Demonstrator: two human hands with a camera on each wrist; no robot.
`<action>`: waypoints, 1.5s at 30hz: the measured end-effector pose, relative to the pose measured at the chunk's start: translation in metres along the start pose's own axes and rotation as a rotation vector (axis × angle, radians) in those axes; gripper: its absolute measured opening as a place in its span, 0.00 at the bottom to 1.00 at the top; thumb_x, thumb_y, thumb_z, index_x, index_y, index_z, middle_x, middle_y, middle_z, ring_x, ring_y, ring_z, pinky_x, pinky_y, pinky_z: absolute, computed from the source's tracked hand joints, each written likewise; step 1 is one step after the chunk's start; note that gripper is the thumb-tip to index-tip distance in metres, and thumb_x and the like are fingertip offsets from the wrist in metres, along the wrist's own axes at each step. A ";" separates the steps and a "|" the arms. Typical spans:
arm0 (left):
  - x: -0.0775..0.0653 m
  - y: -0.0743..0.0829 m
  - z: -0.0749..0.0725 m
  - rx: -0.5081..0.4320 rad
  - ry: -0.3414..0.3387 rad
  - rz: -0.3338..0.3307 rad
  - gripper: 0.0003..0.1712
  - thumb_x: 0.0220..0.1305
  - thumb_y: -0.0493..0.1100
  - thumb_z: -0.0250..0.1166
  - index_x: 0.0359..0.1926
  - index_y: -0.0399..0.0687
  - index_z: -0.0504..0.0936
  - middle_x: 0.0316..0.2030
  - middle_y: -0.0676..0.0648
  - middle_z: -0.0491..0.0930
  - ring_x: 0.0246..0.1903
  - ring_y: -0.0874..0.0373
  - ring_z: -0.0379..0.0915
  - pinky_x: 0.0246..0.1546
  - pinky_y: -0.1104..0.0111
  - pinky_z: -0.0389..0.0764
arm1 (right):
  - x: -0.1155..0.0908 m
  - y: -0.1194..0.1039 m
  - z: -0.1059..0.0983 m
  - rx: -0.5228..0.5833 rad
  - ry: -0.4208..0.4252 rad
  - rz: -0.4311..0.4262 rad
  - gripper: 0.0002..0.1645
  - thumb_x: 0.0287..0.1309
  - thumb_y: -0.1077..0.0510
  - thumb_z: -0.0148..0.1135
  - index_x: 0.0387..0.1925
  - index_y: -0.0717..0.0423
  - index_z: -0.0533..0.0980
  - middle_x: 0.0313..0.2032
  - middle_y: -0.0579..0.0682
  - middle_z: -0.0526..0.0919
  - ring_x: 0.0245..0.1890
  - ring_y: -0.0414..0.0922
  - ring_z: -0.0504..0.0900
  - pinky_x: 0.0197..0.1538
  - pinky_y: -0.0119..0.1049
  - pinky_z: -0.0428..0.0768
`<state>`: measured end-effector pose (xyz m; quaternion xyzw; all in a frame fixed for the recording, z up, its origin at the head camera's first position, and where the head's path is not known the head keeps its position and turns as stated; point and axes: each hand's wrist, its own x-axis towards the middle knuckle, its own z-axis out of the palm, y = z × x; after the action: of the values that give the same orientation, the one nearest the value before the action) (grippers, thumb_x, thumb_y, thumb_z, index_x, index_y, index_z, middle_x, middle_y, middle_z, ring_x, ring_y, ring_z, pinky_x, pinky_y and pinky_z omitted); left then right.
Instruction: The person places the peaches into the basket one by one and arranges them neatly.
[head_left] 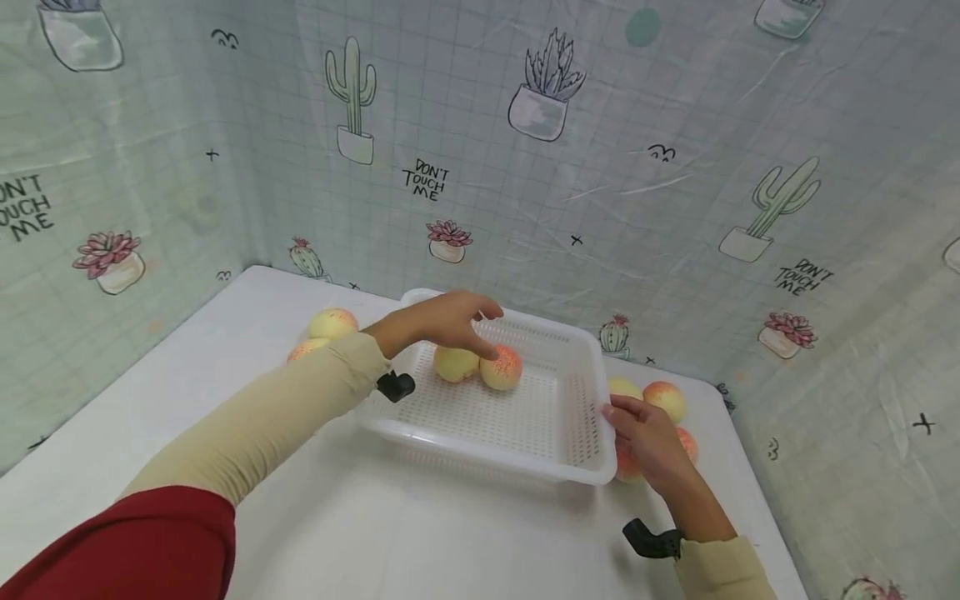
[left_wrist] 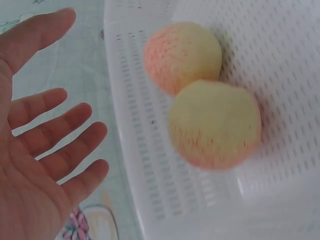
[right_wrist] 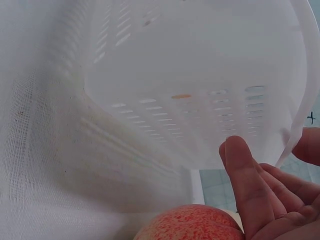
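A white perforated plastic basket (head_left: 525, 421) has two yellow-and-red peaches inside, the redder one (head_left: 501, 371) beside a yellower one (head_left: 452, 367). Over these peaches reaches my left hand (head_left: 447, 319), its fingers apart and nothing held. The left wrist view shows that palm (left_wrist: 30, 185) outside the basket's rim, with the peaches (left_wrist: 215, 125) resting against each other. At the basket's right side, my right hand (head_left: 647, 435) grips the rim. From below, the right wrist view shows its fingers (right_wrist: 245, 180) against the basket wall (right_wrist: 200, 60) and a red peach (right_wrist: 195, 225) close underneath.
Several peaches (head_left: 664, 402) lie on the table right of the basket, partly behind my right hand. Two more peaches (head_left: 333, 322) sit to the left, partly covered by my left sleeve (head_left: 277, 417). Printed cloth (head_left: 480, 150) hangs behind the white table (head_left: 337, 533).
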<state>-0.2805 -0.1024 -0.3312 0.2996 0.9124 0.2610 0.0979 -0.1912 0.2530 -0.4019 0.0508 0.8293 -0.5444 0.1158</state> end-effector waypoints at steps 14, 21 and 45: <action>-0.070 -0.043 -0.039 -0.058 0.148 -0.060 0.42 0.61 0.55 0.76 0.71 0.42 0.74 0.69 0.38 0.76 0.68 0.42 0.72 0.72 0.46 0.72 | 0.000 -0.003 -0.001 -0.022 -0.004 0.024 0.37 0.77 0.43 0.57 0.77 0.55 0.63 0.74 0.59 0.72 0.68 0.55 0.79 0.67 0.50 0.80; -0.098 -0.057 -0.043 -0.093 0.186 -0.130 0.43 0.62 0.56 0.76 0.71 0.42 0.73 0.70 0.38 0.75 0.70 0.41 0.71 0.73 0.46 0.71 | 0.000 -0.002 -0.002 0.001 -0.013 0.025 0.36 0.77 0.44 0.56 0.77 0.55 0.63 0.73 0.60 0.72 0.63 0.49 0.83 0.65 0.47 0.83; -0.191 -0.146 0.012 -0.172 0.388 -0.345 0.42 0.60 0.53 0.77 0.68 0.36 0.74 0.68 0.32 0.74 0.66 0.35 0.73 0.63 0.44 0.79 | -0.002 -0.005 -0.004 -0.016 -0.025 0.016 0.35 0.77 0.44 0.55 0.76 0.56 0.63 0.73 0.59 0.72 0.63 0.49 0.83 0.65 0.47 0.82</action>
<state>-0.1957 -0.3116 -0.4153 0.0749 0.9261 0.3696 -0.0107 -0.1908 0.2546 -0.3959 0.0496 0.8316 -0.5375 0.1307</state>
